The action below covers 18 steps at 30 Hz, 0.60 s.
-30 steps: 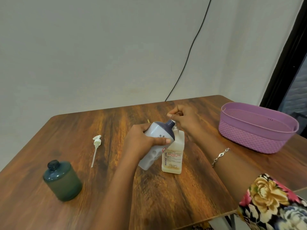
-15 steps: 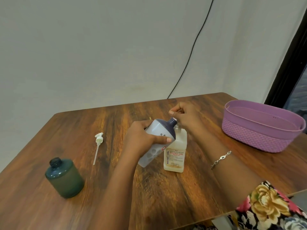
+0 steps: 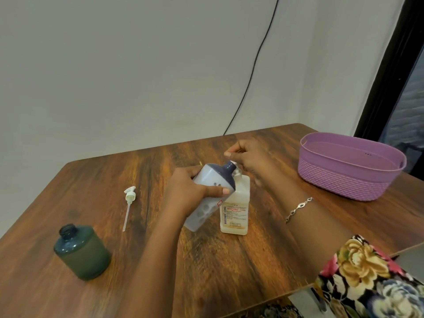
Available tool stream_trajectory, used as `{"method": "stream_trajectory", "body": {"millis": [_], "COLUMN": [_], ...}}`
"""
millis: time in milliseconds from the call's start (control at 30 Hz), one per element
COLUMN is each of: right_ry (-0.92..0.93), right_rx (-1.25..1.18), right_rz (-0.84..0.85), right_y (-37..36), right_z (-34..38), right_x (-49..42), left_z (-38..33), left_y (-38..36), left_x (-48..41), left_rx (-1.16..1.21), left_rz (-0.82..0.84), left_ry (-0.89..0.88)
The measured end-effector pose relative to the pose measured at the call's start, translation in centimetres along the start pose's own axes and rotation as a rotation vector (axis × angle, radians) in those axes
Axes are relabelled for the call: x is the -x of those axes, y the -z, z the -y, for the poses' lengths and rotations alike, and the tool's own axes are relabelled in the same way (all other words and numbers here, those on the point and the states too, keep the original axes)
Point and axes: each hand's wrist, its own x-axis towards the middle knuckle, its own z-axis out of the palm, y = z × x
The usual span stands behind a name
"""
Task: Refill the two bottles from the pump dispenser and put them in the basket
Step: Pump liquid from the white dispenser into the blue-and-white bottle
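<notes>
My left hand (image 3: 191, 191) grips a white bottle with a dark blue top (image 3: 210, 191), tilted so its neck points toward the top of the pump dispenser (image 3: 235, 211), a clear labelled bottle of yellowish liquid standing mid-table. My right hand (image 3: 250, 160) sits over the dispenser's pump head with curled fingers, hiding most of it. A dark green bottle (image 3: 81, 253) stands open-necked at the front left. Its white pump cap with tube (image 3: 129, 200) lies flat on the table. The purple basket (image 3: 348, 177) stands at the right.
The wooden table (image 3: 229, 260) has its front edge near my right sleeve. A black cable (image 3: 254, 65) hangs down the white wall behind. A dark door frame stands at the far right, behind the basket.
The view has shifted a little; both hands stay at the dispenser top with the white bottle tilted against it. No object has changed place.
</notes>
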Motion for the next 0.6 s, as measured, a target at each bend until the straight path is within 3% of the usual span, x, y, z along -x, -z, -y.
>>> {"method": "stream_trajectory", "body": {"millis": [600], "right_ry": [-0.02], "right_rx": [-0.027], "right_rz": [-0.026], "right_y": [-0.2], "right_z": [-0.3], "right_x": [-0.2], "left_z": [-0.2], "left_y": [-0.4], "left_x": [0.0], "left_rx": [0.042], "left_rz": [-0.017], "left_ry": [0.038]}}
